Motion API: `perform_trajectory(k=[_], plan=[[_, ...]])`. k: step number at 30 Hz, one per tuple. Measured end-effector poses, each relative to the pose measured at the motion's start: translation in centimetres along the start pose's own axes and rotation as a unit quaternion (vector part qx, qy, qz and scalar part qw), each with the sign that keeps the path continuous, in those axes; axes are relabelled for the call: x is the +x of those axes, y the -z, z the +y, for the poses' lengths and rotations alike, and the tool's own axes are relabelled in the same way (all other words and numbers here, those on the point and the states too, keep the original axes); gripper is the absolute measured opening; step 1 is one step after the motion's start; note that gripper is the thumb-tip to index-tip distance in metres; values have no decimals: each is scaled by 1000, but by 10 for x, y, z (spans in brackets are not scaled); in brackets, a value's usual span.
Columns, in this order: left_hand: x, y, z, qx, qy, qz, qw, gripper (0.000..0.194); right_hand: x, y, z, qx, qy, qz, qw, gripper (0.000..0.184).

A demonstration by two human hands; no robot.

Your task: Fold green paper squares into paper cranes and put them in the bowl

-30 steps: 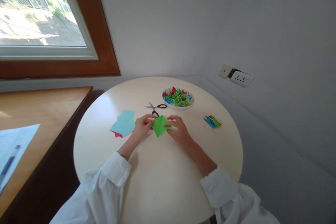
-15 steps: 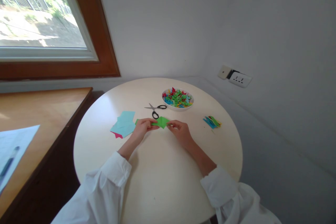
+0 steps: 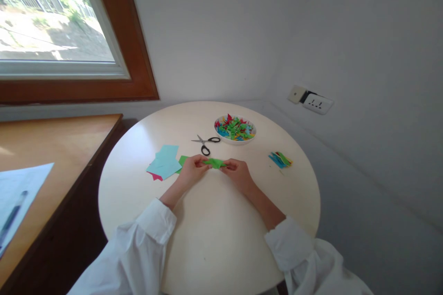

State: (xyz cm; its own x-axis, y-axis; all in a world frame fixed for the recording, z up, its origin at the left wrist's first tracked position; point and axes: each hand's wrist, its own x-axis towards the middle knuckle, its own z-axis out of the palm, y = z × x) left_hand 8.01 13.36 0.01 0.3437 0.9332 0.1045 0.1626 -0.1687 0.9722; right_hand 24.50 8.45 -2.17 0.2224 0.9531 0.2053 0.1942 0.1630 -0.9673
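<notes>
A small piece of folded green paper [image 3: 216,163] is held between my two hands, over the middle of the round white table [image 3: 207,249]. My left hand [image 3: 193,168] pinches its left end, and my right hand [image 3: 236,170] pinches the right end. Just left of my left hand, another green sheet [image 3: 182,162] lies partly hidden behind it. Beside that is a loose stack of light blue paper [image 3: 164,162] with a pink corner [image 3: 155,177] sticking out below. Open black-handled scissors [image 3: 205,143] lie beyond my hands.
At the back stands a white bowl [image 3: 236,142] heaped with small folded paper pieces in several colours. Paper strips [image 3: 281,160] lie in a bundle at the right. A wooden desk [image 3: 69,140] on the left bears a paper sheet and a pen [image 3: 13,215].
The green paper between my hands has become narrower and more folded up. My left hand has moved slightly right, showing more of the green sheet beside it.
</notes>
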Motion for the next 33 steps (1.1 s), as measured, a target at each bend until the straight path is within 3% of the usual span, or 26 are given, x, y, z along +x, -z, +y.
perform_trajectory(k=[6, 12, 17, 23, 27, 33], plan=[[-2, -7, -5, 5, -15, -7, 1000, 9, -2, -3, -1, 30, -22, -21, 999, 15], [-4, -10, -11, -51, -70, -10, 996, 23, -3, -4, -5, 31, -19, -29, 999, 14], [-6, -12, -8, -105, -32, -35, 993, 37, -3, -6, -4, 34, -12, -22, 999, 16], [-6, -14, -6, -126, -15, -24, 992, 27, -4, -7, -5, 43, -5, -27, 999, 15], [-5, -13, -7, -66, -31, -19, 997, 8, -4, -6, -6, 45, 0, -30, 999, 16], [-7, -10, -3, -20, -39, -37, 998, 10, -4, -6, -9, 56, 14, -30, 998, 14]])
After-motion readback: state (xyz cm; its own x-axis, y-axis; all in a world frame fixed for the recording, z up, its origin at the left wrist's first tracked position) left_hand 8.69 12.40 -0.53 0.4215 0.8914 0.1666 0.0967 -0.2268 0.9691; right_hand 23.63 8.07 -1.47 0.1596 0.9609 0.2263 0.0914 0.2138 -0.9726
